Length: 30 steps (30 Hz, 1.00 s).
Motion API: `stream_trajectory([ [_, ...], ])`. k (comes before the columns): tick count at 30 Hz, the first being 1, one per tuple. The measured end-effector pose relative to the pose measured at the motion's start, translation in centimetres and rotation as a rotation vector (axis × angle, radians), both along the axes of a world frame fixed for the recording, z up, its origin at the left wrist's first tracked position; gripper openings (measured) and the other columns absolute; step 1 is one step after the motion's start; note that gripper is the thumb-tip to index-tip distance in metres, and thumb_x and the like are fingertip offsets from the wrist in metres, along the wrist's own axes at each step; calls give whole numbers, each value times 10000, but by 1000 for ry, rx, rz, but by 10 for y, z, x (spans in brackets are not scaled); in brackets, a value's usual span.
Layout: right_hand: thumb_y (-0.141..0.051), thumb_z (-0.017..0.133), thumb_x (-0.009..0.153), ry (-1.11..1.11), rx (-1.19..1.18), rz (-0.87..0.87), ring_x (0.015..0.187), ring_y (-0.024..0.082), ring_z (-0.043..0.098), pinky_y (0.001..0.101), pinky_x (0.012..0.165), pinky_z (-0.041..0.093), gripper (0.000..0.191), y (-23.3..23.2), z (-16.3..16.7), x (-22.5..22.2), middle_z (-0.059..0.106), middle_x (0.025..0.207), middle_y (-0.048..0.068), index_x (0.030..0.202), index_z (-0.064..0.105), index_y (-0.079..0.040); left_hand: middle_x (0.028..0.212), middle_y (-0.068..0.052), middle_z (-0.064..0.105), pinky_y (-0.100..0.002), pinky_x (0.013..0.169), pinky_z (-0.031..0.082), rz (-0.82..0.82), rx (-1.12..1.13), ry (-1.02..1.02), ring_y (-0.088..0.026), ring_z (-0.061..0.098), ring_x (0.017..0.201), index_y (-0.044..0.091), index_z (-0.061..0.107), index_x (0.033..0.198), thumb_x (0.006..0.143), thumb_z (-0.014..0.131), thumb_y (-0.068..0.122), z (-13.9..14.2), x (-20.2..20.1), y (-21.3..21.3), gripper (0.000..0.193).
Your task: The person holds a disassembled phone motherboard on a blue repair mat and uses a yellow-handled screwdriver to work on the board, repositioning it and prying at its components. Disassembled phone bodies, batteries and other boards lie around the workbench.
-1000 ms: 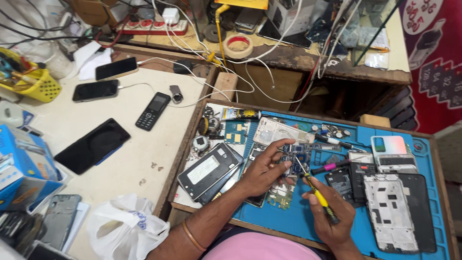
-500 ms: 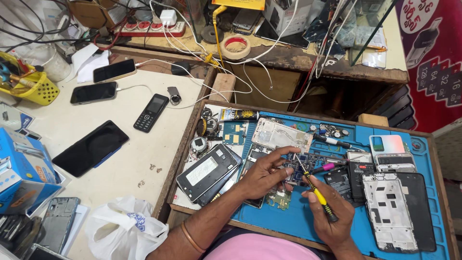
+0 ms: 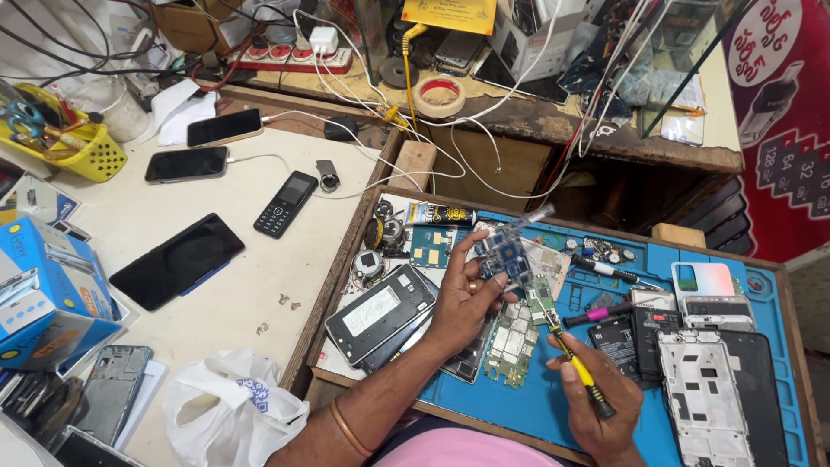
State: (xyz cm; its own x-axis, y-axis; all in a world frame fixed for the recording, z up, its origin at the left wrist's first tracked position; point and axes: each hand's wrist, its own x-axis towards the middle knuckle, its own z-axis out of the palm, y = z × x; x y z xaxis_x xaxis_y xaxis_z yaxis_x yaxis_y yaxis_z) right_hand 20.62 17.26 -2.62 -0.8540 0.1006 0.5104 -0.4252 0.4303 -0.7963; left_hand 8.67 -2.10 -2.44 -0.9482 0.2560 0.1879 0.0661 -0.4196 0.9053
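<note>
My left hand [image 3: 462, 298] holds a small blue circuit board [image 3: 506, 252] lifted above the blue work mat [image 3: 536, 402]. My right hand [image 3: 596, 393] grips a yellow-handled screwdriver [image 3: 575, 367], its tip pointing up toward a green circuit board [image 3: 540, 298] just under the lifted board. A larger bare board [image 3: 510, 342] lies on the mat between my hands. A dismantled phone body [image 3: 380, 311] lies left of my left wrist.
Opened phone frames [image 3: 705, 389] and a pink-handled tool [image 3: 596, 313] lie on the mat's right side. Left on the pale table: a black smartphone [image 3: 177, 259], a keypad phone [image 3: 285, 203], a blue box [image 3: 47, 294], a white plastic bag [image 3: 229, 406], a yellow basket [image 3: 73, 147].
My left hand has lifted the small blue board up off the mat and turned it. My right hand with the screwdriver has stayed nearly in place.
</note>
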Motion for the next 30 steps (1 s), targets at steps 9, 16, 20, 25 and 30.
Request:
stream_trajectory([
  [9,-67,618,979,14,-15,6,845,176,771,278,753,605,325,-2,0,1,774,1115,179,1285,655,38,1239,-167,663,-263,863,617,58,-14,53,-161,736,1008,140,211,1577,925,661,-77,9,2,-2,821],
  [16,-54,621,978,27,-53,12,854,187,771,282,757,603,322,-3,0,0,767,1108,191,1281,658,47,1254,-164,656,-249,813,602,56,-18,66,-162,736,1003,138,207,1574,951,643,-47,10,0,-2,783],
  [20,-50,620,976,8,-50,1,849,184,772,280,752,604,320,-5,-3,0,771,1102,189,1278,660,49,1217,-148,684,-220,719,566,67,-25,14,-161,743,943,134,224,1570,1024,562,24,6,-2,-5,651],
  [25,-44,623,974,6,-62,-4,861,190,768,284,763,603,316,-5,-7,2,767,1103,193,1273,664,52,1144,-120,729,-218,700,567,72,-22,1,-150,753,919,136,232,1556,1059,519,67,1,-3,-6,578],
  [30,-40,617,975,36,-74,21,872,195,770,291,771,617,312,-3,-7,0,764,1103,189,1271,667,44,1116,-120,740,-210,689,551,55,4,13,-159,754,898,128,245,1561,1061,536,79,2,-4,-4,581],
])
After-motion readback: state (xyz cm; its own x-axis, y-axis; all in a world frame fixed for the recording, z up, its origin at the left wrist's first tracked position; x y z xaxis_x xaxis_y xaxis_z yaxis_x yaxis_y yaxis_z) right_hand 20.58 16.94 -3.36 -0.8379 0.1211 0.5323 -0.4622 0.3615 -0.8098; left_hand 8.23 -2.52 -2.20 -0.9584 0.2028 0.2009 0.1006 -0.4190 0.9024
